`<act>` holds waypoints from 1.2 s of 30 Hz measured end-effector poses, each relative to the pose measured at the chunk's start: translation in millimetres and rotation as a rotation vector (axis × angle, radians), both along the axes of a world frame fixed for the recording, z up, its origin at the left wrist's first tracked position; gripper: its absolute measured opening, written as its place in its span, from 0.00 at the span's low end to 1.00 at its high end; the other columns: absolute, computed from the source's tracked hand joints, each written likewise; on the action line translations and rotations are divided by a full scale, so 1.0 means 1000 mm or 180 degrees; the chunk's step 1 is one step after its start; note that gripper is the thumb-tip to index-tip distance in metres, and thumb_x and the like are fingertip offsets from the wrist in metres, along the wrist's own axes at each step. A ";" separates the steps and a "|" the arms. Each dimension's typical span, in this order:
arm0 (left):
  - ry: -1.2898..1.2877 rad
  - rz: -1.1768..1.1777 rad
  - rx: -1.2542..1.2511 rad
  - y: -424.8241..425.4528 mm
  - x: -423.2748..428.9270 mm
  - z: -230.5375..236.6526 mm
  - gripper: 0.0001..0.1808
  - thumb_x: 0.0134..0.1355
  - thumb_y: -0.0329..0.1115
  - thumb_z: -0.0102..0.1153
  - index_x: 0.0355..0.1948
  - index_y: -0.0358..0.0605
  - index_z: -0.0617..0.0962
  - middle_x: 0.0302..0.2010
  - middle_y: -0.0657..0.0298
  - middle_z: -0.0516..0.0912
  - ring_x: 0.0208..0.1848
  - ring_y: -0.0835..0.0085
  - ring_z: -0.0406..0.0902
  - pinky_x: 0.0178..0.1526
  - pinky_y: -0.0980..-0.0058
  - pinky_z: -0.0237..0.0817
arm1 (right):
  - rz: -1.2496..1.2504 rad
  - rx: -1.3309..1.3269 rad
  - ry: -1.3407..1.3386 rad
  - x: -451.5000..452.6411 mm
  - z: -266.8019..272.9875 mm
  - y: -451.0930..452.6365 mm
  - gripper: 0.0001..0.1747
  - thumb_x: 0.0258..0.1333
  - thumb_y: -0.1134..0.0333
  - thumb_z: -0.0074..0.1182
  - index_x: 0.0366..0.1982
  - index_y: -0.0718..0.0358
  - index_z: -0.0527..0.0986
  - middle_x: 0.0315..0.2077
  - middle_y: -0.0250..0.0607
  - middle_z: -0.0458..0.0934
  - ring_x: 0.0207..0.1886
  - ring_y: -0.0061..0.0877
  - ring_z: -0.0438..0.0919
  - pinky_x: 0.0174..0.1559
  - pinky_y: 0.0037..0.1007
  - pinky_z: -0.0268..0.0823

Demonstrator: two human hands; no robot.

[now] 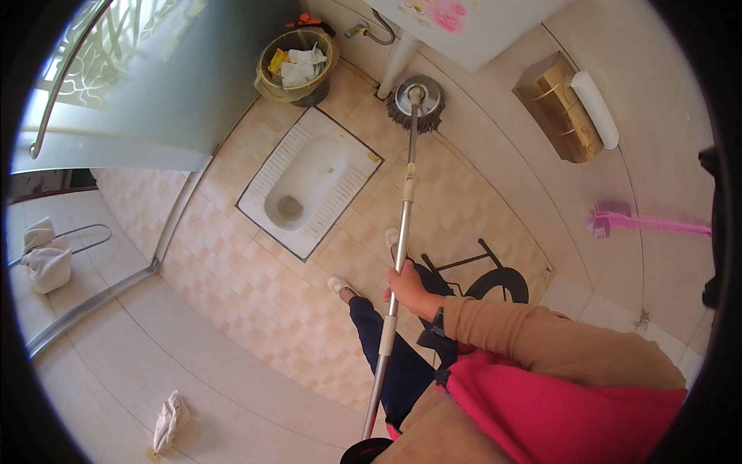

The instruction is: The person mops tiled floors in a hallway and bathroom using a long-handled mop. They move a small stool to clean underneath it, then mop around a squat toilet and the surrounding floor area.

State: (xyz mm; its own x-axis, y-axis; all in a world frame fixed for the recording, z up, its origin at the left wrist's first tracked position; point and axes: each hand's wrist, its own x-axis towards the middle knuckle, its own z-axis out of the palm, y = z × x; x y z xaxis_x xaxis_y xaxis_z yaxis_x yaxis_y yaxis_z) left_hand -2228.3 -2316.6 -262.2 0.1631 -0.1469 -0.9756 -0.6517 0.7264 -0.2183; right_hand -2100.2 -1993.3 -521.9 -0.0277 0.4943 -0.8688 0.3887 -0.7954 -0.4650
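My right hand [409, 287] is wrapped around the middle of the steel handle [402, 232] of a spin mop. The mop's round metal plate [417, 95] is at the far end, and its dark grey strands [430, 123] lie on the tiled floor by the wall, below a white pipe [400, 64]. My left hand is out of view; only a tan sleeve [443, 432] shows at the bottom edge, near the handle's lower part. Left of the mop, a white squat toilet [333, 156] is set into the floor.
A lined waste bin [331, 55] holding papers stands behind the toilet. A black folding frame with a ring seat [507, 278] is by my legs. A gold paper holder [559, 110] and a pink brush [649, 222] are along the right wall. A frosted glass door [156, 110] stands left.
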 end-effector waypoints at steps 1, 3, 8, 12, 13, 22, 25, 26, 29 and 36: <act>0.0013 0.0009 -0.0010 -0.003 0.002 0.001 0.17 0.58 0.43 0.42 0.39 0.41 0.73 0.22 0.66 0.73 0.24 0.80 0.66 0.25 0.82 0.55 | 0.0026 0.0125 0.0018 0.002 0.004 0.001 0.13 0.50 0.65 0.43 0.31 0.68 0.58 0.17 0.45 0.67 0.10 0.30 0.70 0.11 0.31 0.61; -0.0001 0.0027 -0.0005 -0.005 0.010 -0.002 0.17 0.58 0.43 0.42 0.39 0.41 0.73 0.22 0.66 0.73 0.25 0.80 0.66 0.25 0.82 0.56 | 0.0125 0.0368 -0.0076 0.006 -0.005 0.012 0.15 0.49 0.64 0.44 0.31 0.69 0.59 0.17 0.47 0.69 0.10 0.31 0.70 0.11 0.32 0.62; -0.0138 0.0185 -0.0038 0.015 0.050 -0.023 0.17 0.58 0.43 0.42 0.39 0.41 0.74 0.23 0.65 0.74 0.26 0.79 0.67 0.26 0.81 0.56 | 0.0384 0.1051 -0.1165 0.023 -0.086 0.054 0.14 0.45 0.65 0.47 0.27 0.69 0.62 0.16 0.49 0.70 0.10 0.34 0.70 0.13 0.34 0.62; -0.0176 0.0310 -0.0114 0.025 0.075 -0.023 0.17 0.58 0.43 0.42 0.38 0.41 0.74 0.24 0.64 0.74 0.26 0.78 0.67 0.27 0.80 0.56 | -0.0196 0.0550 -0.0902 0.042 -0.119 0.062 0.11 0.44 0.65 0.45 0.22 0.67 0.63 0.07 0.41 0.64 0.07 0.29 0.65 0.11 0.30 0.59; -0.0177 0.0311 -0.0134 0.023 0.078 -0.019 0.17 0.57 0.43 0.42 0.38 0.41 0.74 0.24 0.64 0.74 0.26 0.77 0.67 0.27 0.80 0.56 | -0.0506 0.0160 -0.0349 0.045 -0.119 0.060 0.10 0.43 0.66 0.45 0.21 0.66 0.63 0.07 0.41 0.63 0.07 0.28 0.64 0.10 0.30 0.58; 0.0142 -0.0229 0.0266 -0.010 0.051 -0.008 0.17 0.57 0.42 0.43 0.38 0.41 0.74 0.25 0.62 0.75 0.28 0.75 0.68 0.29 0.79 0.57 | -0.1556 -0.0617 0.0325 0.045 -0.092 0.030 0.08 0.47 0.68 0.42 0.23 0.62 0.59 0.09 0.37 0.59 0.09 0.26 0.62 0.09 0.27 0.54; 0.0442 -0.0807 0.0903 0.011 0.030 -0.014 0.17 0.57 0.42 0.43 0.38 0.41 0.74 0.26 0.62 0.75 0.29 0.74 0.68 0.30 0.78 0.58 | -0.1404 -0.0221 0.0554 0.030 -0.102 0.015 0.08 0.49 0.69 0.42 0.28 0.61 0.57 0.14 0.37 0.60 0.11 0.25 0.62 0.10 0.28 0.57; 0.0581 -0.1068 0.1042 0.020 0.023 -0.015 0.17 0.57 0.42 0.43 0.38 0.40 0.74 0.26 0.61 0.75 0.29 0.74 0.68 0.30 0.78 0.58 | -0.1237 -0.0241 0.0613 0.022 -0.106 0.010 0.08 0.49 0.69 0.42 0.30 0.60 0.57 0.16 0.37 0.61 0.11 0.24 0.62 0.11 0.29 0.58; 0.0721 -0.1522 0.0551 0.041 0.000 -0.014 0.19 0.56 0.43 0.41 0.39 0.40 0.74 0.32 0.54 0.77 0.36 0.63 0.70 0.40 0.72 0.59 | -0.1085 -0.0323 0.0291 0.001 -0.119 0.004 0.09 0.48 0.72 0.40 0.32 0.62 0.56 0.17 0.40 0.61 0.11 0.27 0.62 0.10 0.31 0.58; 0.0244 -0.0430 -0.0095 -0.029 -0.040 -0.012 0.20 0.57 0.46 0.42 0.40 0.43 0.76 0.28 0.58 0.78 0.28 0.75 0.73 0.34 0.77 0.65 | -0.1133 -0.0290 0.0007 -0.053 -0.110 -0.056 0.10 0.45 0.76 0.39 0.31 0.70 0.56 0.16 0.47 0.62 0.10 0.33 0.64 0.08 0.33 0.56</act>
